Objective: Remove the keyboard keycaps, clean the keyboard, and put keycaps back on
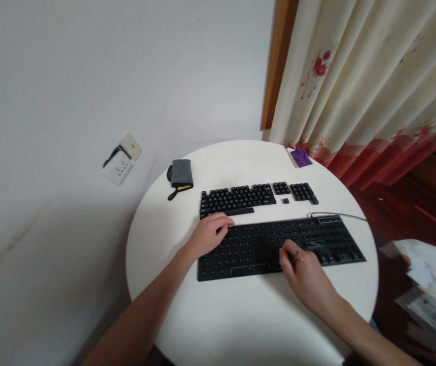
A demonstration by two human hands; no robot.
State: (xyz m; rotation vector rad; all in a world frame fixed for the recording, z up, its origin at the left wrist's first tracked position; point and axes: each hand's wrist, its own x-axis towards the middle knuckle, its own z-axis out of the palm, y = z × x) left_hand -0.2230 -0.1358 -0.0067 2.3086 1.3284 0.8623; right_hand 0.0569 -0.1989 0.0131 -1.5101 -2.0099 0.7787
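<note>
A black keyboard (248, 244) without its keycaps lies on the round white table, its rows of bare switch posts showing. At its upper left edge rests my left hand (210, 235), fingers curled together against the board. My right hand (303, 269) is closed in a pinch over the lower middle of the keyboard; whatever its fingertips hold is hidden. A ring shows on one of its fingers. Behind the board, the loose black keycaps (240, 196) sit in keyboard order, with smaller blocks of keycaps (303, 192) to the right. One single keycap (285, 201) stands apart.
A grey folded cloth or pouch (181, 171) with a black loop lies back left on the white table (218, 325). A purple cloth (300, 158) lies back right. The keyboard's cable (342, 214) runs off the right side. Wall and curtain (340, 76) border the table.
</note>
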